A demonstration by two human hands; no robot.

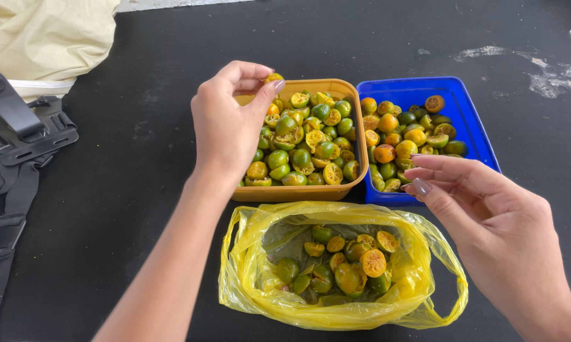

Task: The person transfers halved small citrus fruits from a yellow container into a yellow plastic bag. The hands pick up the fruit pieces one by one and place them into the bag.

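Orange tub point(355, 136) brims with halved citrus; above its rim the left hand point(228, 126) pinches one half point(274, 78). Right hand point(488, 215) hovers over the yellow bag point(247, 291) (fingers loose, holding nothing), beside the blue tub point(469, 120).

yellow plastic bag point(418, 278) | front centre, open, crumpled | orange tub point(298, 192) behind | blue tub point(469, 120) right
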